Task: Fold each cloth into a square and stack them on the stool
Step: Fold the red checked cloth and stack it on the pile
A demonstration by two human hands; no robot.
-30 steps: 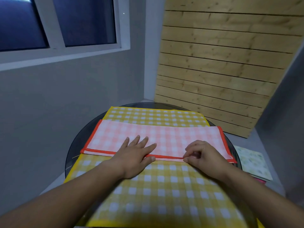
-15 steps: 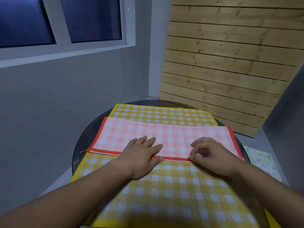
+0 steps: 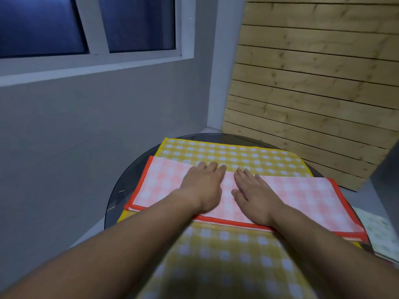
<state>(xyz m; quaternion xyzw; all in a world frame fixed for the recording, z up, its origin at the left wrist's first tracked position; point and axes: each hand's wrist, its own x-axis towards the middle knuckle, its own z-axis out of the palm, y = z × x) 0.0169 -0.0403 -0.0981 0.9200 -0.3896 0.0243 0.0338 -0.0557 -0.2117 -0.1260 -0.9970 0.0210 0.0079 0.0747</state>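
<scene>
A pink checked cloth (image 3: 302, 195) with an orange border lies folded into a long strip across a larger yellow checked cloth (image 3: 233, 155). Both rest on a round dark glass table (image 3: 121, 199). My left hand (image 3: 204, 185) lies flat, palm down, on the middle of the pink strip with fingers straight. Beside it, my right hand (image 3: 252, 192) presses flat on the same strip, fingers spread and pointing away from me. At the right edge, lower down, a pale patterned cloth (image 3: 380, 234) lies folded.
A grey wall with a window stands to the left. A slatted wooden panel (image 3: 313, 83) leans behind the table at the right. The table's rim curves close to the wall on the left.
Both hands have slid forward from the strip's near orange edge onto its middle. My right hand's curled fingers have straightened and now lie flat. The camera has swung left.
</scene>
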